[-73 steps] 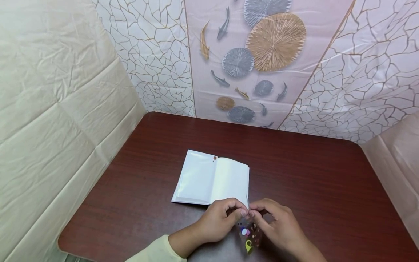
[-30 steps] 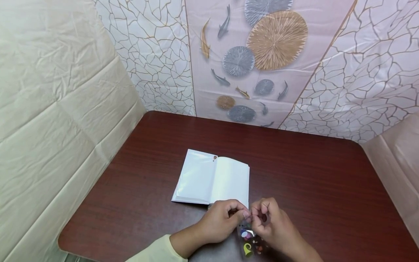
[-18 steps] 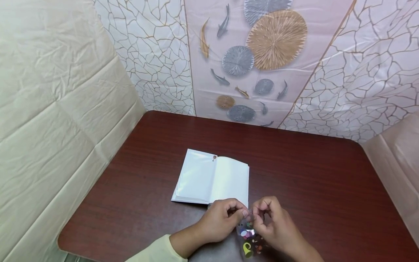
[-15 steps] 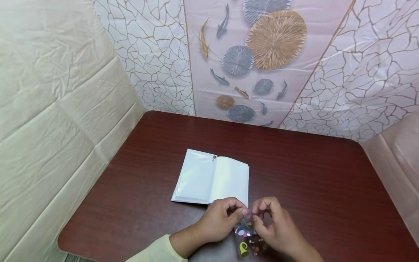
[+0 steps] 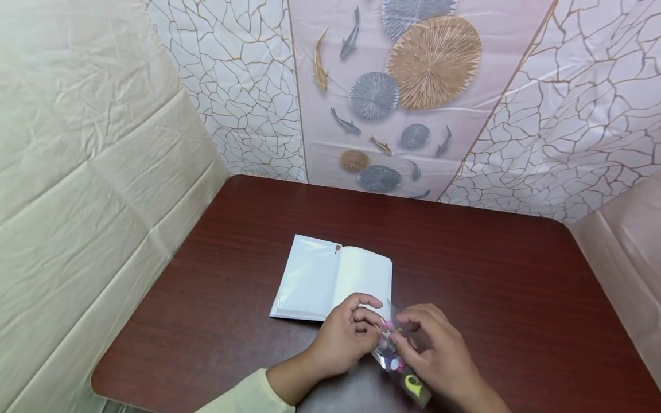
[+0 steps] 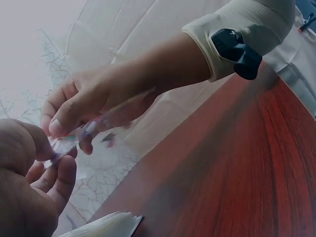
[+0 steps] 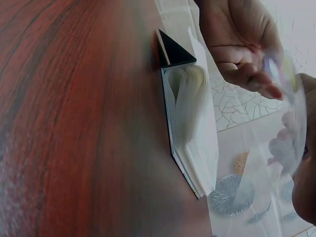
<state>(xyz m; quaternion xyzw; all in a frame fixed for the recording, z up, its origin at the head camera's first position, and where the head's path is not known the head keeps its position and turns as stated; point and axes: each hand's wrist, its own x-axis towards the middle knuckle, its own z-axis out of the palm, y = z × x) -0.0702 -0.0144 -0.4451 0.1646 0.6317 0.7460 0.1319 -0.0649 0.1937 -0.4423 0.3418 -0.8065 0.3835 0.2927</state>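
Note:
A clear sticker sheet [image 5: 384, 358] with small coloured pictures, among them a yellow horn, slants between both hands over the near part of the table. My left hand [image 5: 345, 335] pinches its left side, thumb against the curled fingers, the forefinger lifted. From the other side my right hand [image 5: 439, 344] grips the sheet with the thumb in front and the fingers bent behind. In the right wrist view the sheet [image 7: 294, 113] bows out, see-through, close to the left hand [image 7: 242, 47]. Part of it is hidden behind the right hand.
An open notebook [image 5: 310, 278] with blank white pages lies just beyond the hands; a tiny brown sticker [image 5: 338, 249] is at the top of its left page. The dark red table [image 5: 490, 275] has patterned cloth [image 5: 248, 86] hung behind it.
The sheet has turned, its lower end with the yellow horn swinging first left, then right under my right hand. My left fingers have spread and risen slightly. The notebook stays put.

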